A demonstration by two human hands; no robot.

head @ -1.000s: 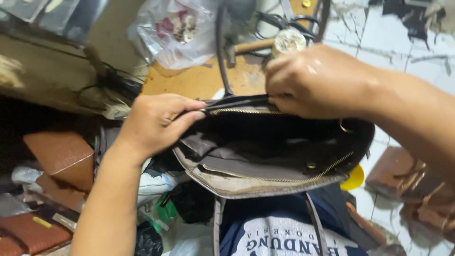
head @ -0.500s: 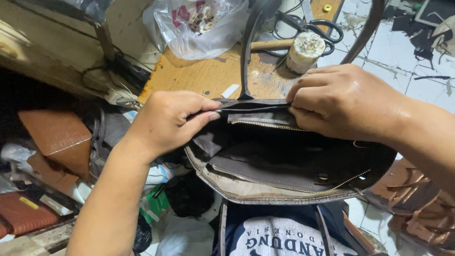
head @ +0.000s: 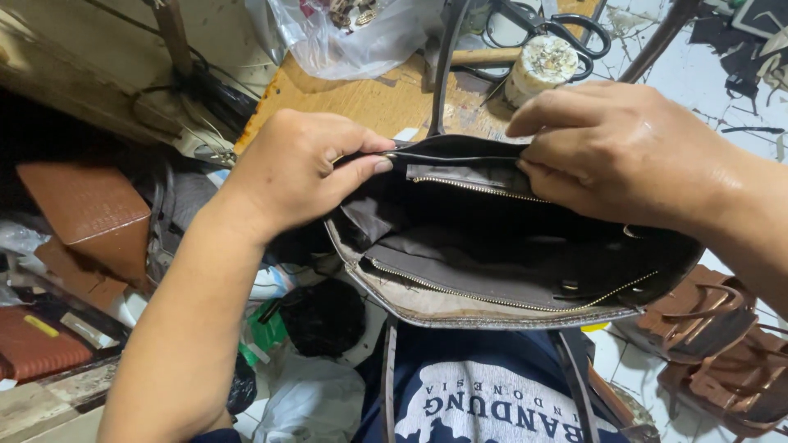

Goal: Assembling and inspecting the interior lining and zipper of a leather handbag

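The dark handbag [head: 501, 254] sits open at the person's lap, its far rim held up above the edge of the wooden workbench [head: 361, 102]. The left hand [head: 308, 176] pinches the far top edge of the bag between thumb and forefinger, fingers closed on the rim. The right hand [head: 624, 156] grips the same edge farther along, fingers curled over it and closed on the material. Between the two hands the rim is drawn taut and straight. The mouth of the bag is spread wide, exposing the grey lining [head: 460, 275], an inner zip pocket near the far wall and a second zipper line [head: 509, 299] along the near rim. Judged from this position, opening and spreading the bag is complete, and work on the held far edge is under way. Scissors [head: 550, 29] and a thread spool [head: 542, 70] lie untouched on the bench.
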